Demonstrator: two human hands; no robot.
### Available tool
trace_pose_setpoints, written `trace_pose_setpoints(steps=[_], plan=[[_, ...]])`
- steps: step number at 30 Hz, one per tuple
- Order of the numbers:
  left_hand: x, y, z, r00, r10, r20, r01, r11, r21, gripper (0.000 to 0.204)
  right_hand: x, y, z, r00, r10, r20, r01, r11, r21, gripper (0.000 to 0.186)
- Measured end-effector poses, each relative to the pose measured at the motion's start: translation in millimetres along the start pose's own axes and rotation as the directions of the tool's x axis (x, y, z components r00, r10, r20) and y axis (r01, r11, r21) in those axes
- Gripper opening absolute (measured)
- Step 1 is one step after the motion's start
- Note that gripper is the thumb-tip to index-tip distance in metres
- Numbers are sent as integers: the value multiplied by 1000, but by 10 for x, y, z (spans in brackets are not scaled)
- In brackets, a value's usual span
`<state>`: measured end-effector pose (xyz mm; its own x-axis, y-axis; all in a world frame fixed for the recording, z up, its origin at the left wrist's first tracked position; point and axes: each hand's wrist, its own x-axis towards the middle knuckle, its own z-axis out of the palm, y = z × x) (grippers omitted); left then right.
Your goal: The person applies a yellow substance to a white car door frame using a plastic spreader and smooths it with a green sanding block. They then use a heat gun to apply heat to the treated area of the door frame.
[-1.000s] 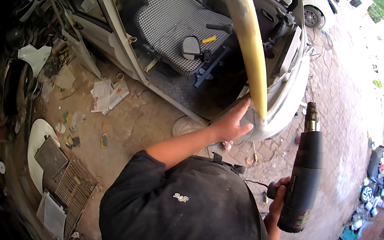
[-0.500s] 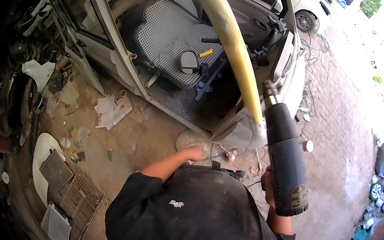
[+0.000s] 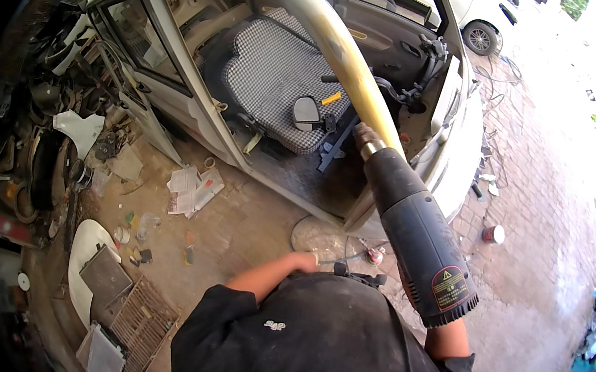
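Observation:
A black heat gun point(image 3: 422, 226) with a metal nozzle is held up in my right hand point(image 3: 407, 287), which is mostly hidden behind its body. The nozzle points up and left, and in the picture its front lies by the lower part of the car's curved windscreen pillar point(image 3: 349, 59), yellowish and patchy there. I cannot tell the gap between them. Low by my waist, my left hand point(image 3: 306, 261) is closed, its fingers partly hidden. A dark cord point(image 3: 328, 263) runs beside it; whether the fingers grip it does not show.
Through the stripped car's door opening shows a checked seat point(image 3: 274, 73) bearing a loose mirror point(image 3: 306, 113) and a yellow-handled tool point(image 3: 331, 98). Car parts point(image 3: 45, 150) pile up at left. Papers point(image 3: 194, 190), a grille point(image 3: 143, 319) and a can point(image 3: 493, 234) lie around me.
The heat gun has swung left, its nozzle moving from the pillar's right side across to its left edge. My view has shifted slightly; my left hand remains near my waist.

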<state>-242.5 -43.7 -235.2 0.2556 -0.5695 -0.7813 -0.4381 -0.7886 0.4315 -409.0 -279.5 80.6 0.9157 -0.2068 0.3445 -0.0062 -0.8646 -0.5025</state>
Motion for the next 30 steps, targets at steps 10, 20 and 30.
trace_pose_setpoints(steps=[10,20,30], plan=[[-9,-2,-120,977,129,168,-131,991,3,59,97,-95,102,999,27,-22,-27,999,31,27],[-61,-191,-353,931,341,125,-327,937,-125,41,21,-289,222,988,119,-95,-117,993,30,25],[-1543,778,-2621,-252,671,-698,-286,637,716,40,-186,-605,291,959,175,-225,-179,984,1,23]])
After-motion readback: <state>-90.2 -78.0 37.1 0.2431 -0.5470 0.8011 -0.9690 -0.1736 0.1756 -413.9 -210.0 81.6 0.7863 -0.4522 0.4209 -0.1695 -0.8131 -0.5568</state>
